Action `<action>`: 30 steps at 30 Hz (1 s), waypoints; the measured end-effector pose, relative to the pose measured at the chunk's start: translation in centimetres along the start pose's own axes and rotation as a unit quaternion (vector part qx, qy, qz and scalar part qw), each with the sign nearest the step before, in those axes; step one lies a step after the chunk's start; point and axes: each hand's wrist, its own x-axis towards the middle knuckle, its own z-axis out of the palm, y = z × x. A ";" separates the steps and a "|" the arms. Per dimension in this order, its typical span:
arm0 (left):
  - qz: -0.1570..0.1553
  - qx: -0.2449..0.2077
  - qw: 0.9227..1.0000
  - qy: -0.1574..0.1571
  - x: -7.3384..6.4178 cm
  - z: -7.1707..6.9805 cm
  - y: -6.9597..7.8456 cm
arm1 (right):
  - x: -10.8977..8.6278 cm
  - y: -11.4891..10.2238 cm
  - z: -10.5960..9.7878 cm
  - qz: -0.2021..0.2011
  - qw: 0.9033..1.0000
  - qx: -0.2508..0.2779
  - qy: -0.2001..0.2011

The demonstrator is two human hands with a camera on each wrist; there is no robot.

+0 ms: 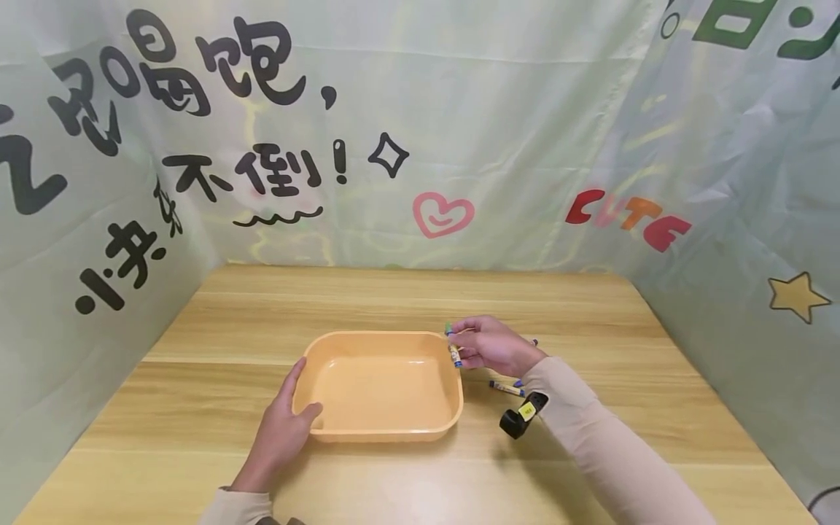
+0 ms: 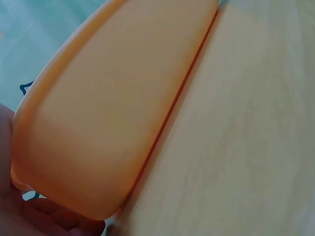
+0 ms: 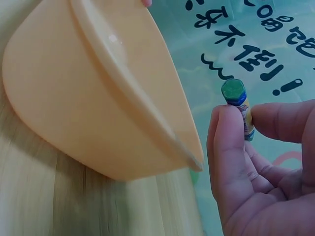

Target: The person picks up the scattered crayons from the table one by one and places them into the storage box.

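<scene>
A peach-coloured plastic tray (image 1: pixel 380 397) stands on the wooden table, its inside bare in the head view. My left hand (image 1: pixel 281 430) grips its left end, thumb over the rim and the other fingers along the outer wall. At the tray's far right corner, my right hand (image 1: pixel 495 348) pinches a green crayon (image 1: pixel 454 351) in a printed paper wrapper. The right wrist view shows the crayon's green end (image 3: pixel 233 91) between thumb and fingertips, beside the tray wall (image 3: pixel 64 83). In the left wrist view, the tray's side (image 2: pixel 113 108) hides part of the left hand (image 2: pixel 44 216).
Right of the tray, a blue-tipped crayon (image 1: pixel 507 389) lies on the table (image 1: pixel 216 408), with other crayon ends (image 1: pixel 534 342) partly hidden behind the right hand and sleeve. A black wrist camera (image 1: pixel 523 415) hangs under the right wrist. Printed cloth walls (image 1: pixel 512 146) enclose the table's back and sides.
</scene>
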 end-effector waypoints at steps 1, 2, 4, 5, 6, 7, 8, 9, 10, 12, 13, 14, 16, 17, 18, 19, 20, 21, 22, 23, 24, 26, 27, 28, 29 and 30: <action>-0.001 -0.001 1.000 0.001 0.0 0.0 0.0 | 0.1 -0.1 0.2 0.002 1.000 -0.003 0.002; -0.001 -0.002 1.000 0.001 0.0 -0.1 0.0 | 0.2 -0.2 0.4 0.005 1.000 -0.007 0.004; 0.000 -0.002 1.000 0.003 0.0 -0.1 0.0 | 0.4 -0.3 0.9 0.009 1.000 -0.025 0.009; 0.001 -0.003 1.000 0.002 0.0 -0.1 0.1 | 0.5 -0.4 1.2 0.012 0.999 -0.034 0.015; 0.000 -0.004 1.000 0.002 0.0 -0.1 0.1 | 0.7 -0.5 1.4 0.016 0.999 -0.044 0.020; 0.000 -0.005 1.000 0.002 0.0 -0.1 0.1 | 0.8 -0.5 1.7 0.020 0.998 -0.053 0.026; 0.000 -0.004 1.000 0.001 0.0 -0.1 0.1 | 0.9 -0.6 2.0 0.023 0.997 -0.062 0.030; -0.001 -0.004 1.000 0.001 0.0 -0.1 0.1 | 1.0 -0.7 2.2 0.025 0.997 -0.071 0.034; -0.002 -0.005 1.000 0.000 -0.1 0.0 0.1 | 1.2 -0.7 2.5 0.027 0.996 -0.076 0.038; -0.006 -0.007 1.000 0.000 -0.1 0.0 0.1 | 1.5 -0.7 3.0 0.028 0.996 -0.080 0.040; -0.007 -0.007 1.000 0.000 -0.1 0.0 0.1 | 1.7 -0.7 3.3 0.027 0.996 -0.082 0.038; -0.007 -0.007 1.000 -0.001 -0.2 0.0 0.1 | 1.8 -0.8 3.5 0.027 0.996 -0.081 0.036; -0.008 -0.008 1.000 -0.002 -0.2 0.0 0.1 | 2.1 -0.7 4.0 0.026 0.996 -0.079 0.032; -0.009 -0.009 1.000 -0.003 -0.2 0.0 0.1 | 2.3 -0.7 4.3 0.026 0.996 -0.080 0.030; -0.009 -0.009 1.000 -0.004 -0.2 0.0 0.1 | 2.5 -0.7 4.5 0.027 0.996 -0.081 0.027; -0.009 -0.010 1.000 -0.005 -0.2 0.0 0.1 | 2.6 -0.7 4.7 0.028 0.996 -0.084 0.025; -0.009 -0.009 1.000 -0.006 -0.2 0.0 0.1 | 2.8 -0.6 5.0 0.028 0.995 -0.088 0.023; -0.009 -0.008 1.000 -0.005 -0.2 0.0 0.1 | 3.0 -0.6 5.2 0.028 0.995 -0.093 0.019; -0.008 -0.007 1.000 -0.005 -0.2 0.0 0.1 | 3.1 -0.6 5.4 0.029 0.995 -0.097 0.015; -0.008 -0.006 1.000 -0.005 -0.2 0.0 0.1 | 3.3 -0.6 5.6 0.028 0.994 -0.102 0.012; -0.008 -0.005 1.000 -0.005 -0.2 0.0 0.1 | 3.4 -0.6 5.8 0.030 0.994 -0.108 0.006; -0.009 -0.003 1.000 -0.005 -0.2 -0.1 0.2 | 3.6 -0.6 6.2 0.036 0.992 -0.124 -0.006; -0.009 -0.004 1.000 -0.005 -0.2 -0.1 0.2 | 3.8 -0.6 6.3 0.039 0.990 -0.132 -0.013; -0.011 -0.005 1.000 -0.005 -0.1 -0.1 0.2 | 3.9 -0.6 6.5 0.043 0.989 -0.141 -0.020; -0.012 -0.004 1.000 -0.005 -0.1 -0.2 0.2 | 3.9 -0.6 6.6 0.047 0.987 -0.151 -0.027; -0.013 -0.004 1.000 -0.006 -0.2 -0.2 0.2 | 4.0 -0.6 6.7 0.051 0.985 -0.161 -0.035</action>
